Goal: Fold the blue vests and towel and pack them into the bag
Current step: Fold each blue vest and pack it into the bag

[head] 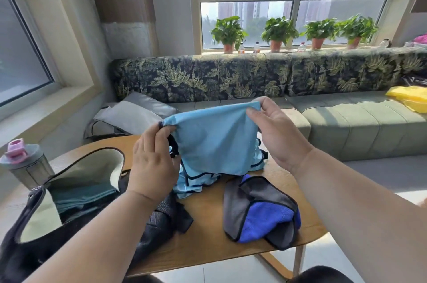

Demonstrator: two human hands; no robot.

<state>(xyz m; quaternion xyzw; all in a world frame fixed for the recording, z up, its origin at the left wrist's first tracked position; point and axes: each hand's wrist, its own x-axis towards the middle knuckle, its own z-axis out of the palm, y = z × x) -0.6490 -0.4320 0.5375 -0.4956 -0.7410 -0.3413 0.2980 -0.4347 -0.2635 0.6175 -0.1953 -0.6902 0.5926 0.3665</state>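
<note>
**Vest held up over the table**

At frame centre, the left hand (152, 158) and right hand (275, 130) each pinch a top corner of the light-blue, dark-trimmed fabric vest (215, 141). The open black bag (76, 192) sits lower left; the crumpled blue-and-grey towel (261, 211) lies lower right.

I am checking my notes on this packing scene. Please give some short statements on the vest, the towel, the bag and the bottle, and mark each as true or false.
1. Both hands, left hand and right hand, hold the light blue vest up above the table. True.
2. The blue and grey towel is already in the bag. False: it lies on the table.
3. The black bag is open. True.
4. The bottle has a green lid. False: its cap is pink.
</note>
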